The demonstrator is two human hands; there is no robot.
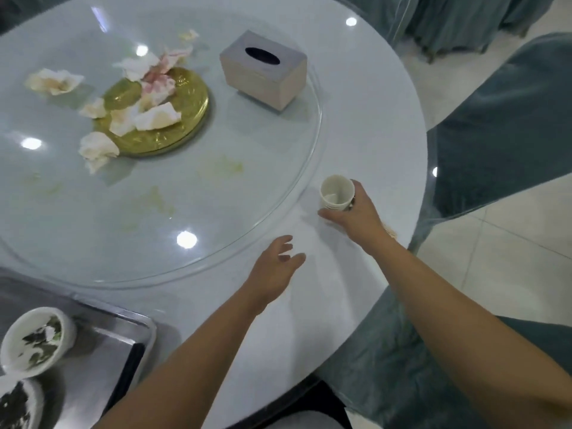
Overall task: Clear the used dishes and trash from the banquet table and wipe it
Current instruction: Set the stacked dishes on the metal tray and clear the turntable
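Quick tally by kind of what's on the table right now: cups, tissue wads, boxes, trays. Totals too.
Paper cups: 3, one gripped by the right hand, two with leaf scraps on the metal tray
Crumpled tissue wads: about 8, overlapping, count approximate
Tissue box: 1
Metal tray: 1
Gold disc: 1
Total: about 14

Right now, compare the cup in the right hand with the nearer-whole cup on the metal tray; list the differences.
The held cup stands on the white table near its right edge, gripped by the right hand; the tray cup sits untouched on the metal tray. The held cup looks nearly empty; the tray cup holds dark leafy scraps. Both are white, upright and open-topped.
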